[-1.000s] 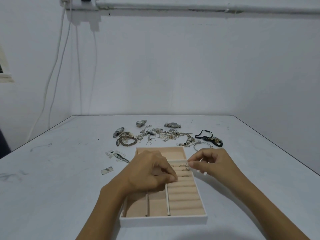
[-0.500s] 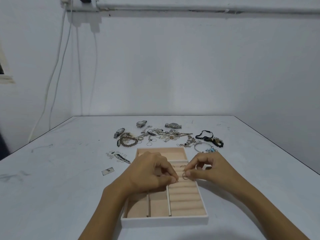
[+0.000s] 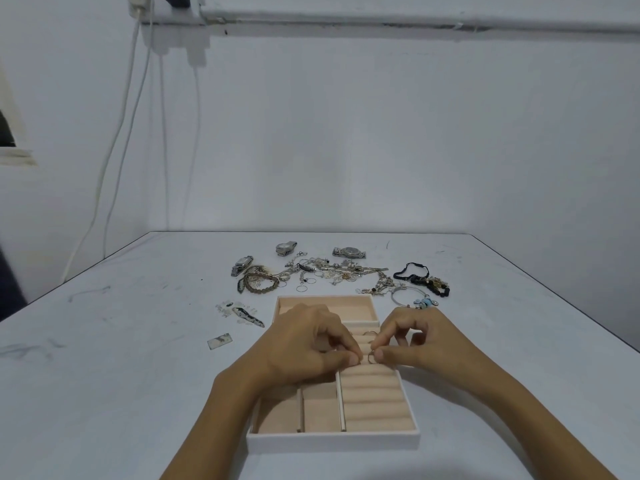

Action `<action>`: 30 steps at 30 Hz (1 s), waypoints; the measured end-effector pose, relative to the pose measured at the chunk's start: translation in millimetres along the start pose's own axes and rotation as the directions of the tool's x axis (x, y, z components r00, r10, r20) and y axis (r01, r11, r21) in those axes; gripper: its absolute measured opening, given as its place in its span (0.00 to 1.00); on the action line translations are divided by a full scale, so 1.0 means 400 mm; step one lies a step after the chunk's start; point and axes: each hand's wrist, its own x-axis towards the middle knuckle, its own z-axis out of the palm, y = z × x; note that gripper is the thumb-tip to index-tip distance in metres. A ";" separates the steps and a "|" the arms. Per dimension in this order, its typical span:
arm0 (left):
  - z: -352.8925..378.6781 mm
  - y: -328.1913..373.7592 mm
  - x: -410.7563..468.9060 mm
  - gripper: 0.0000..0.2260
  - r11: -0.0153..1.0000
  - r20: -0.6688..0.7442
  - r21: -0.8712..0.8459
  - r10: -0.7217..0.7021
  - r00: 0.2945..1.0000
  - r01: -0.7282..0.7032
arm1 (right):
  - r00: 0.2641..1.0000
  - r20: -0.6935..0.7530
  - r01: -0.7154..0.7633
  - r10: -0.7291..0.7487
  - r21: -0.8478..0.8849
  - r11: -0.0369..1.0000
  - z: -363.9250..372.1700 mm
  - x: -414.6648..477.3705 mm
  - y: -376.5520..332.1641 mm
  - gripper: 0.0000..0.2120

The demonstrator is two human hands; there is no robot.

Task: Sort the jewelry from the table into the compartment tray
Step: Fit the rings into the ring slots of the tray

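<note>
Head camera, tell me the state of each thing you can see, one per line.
right hand: pinching the ring.
left hand: fingers curled over the tray; grip unclear.
ring: held just over the ring rolls.
second ring: upright in a roll slot.
compartment tray: lidless, flat on the table.
jewelry pile: tangled, unsorted, behind the tray.
charm bangle: on the table, unsorted.
</note>
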 end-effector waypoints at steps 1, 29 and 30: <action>-0.003 0.001 -0.001 0.05 1.000 -0.008 -0.017 -0.009 1.000 0.009 | 1.000 0.002 0.003 -0.003 0.002 1.000 -0.001 0.001 0.001 0.06; -0.039 -0.144 -0.123 0.21 0.735 -0.069 0.379 -0.584 0.809 0.563 | 1.000 0.024 -0.008 0.008 0.014 1.000 -0.002 -0.003 0.010 0.04; -0.039 -0.146 -0.124 0.21 0.732 -0.067 0.383 -0.586 0.807 0.563 | 1.000 0.029 -0.010 0.009 0.018 1.000 0.000 -0.003 0.010 0.03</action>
